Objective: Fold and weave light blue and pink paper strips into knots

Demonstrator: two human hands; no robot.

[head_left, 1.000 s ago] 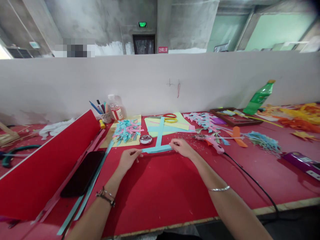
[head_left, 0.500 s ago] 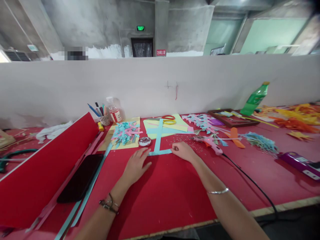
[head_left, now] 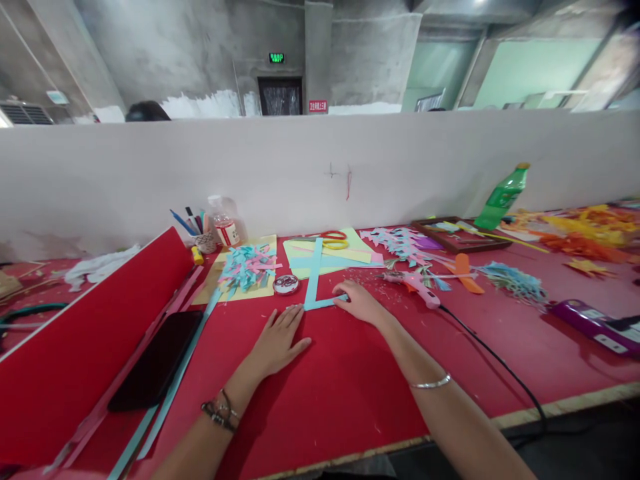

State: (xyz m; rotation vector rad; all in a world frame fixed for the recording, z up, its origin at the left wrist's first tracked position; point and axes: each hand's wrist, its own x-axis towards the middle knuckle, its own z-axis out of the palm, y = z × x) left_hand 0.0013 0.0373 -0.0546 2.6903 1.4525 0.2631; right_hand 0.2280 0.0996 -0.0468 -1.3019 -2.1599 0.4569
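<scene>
Lying L-shaped on the red surface (head_left: 325, 393), the blue paper strip (head_left: 313, 273) is pointing its long leg away from the flat, ungripping left hand (head_left: 275, 343) at its corner, while the right hand (head_left: 363, 303) is pinching its short leg's end.

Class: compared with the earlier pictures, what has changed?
The left hand let go of the blue paper, opened and moved right; the paper now shows an L, not an upside-down T. The right hand stayed at the paper's right end; phone and glue gun unmoved.
</scene>
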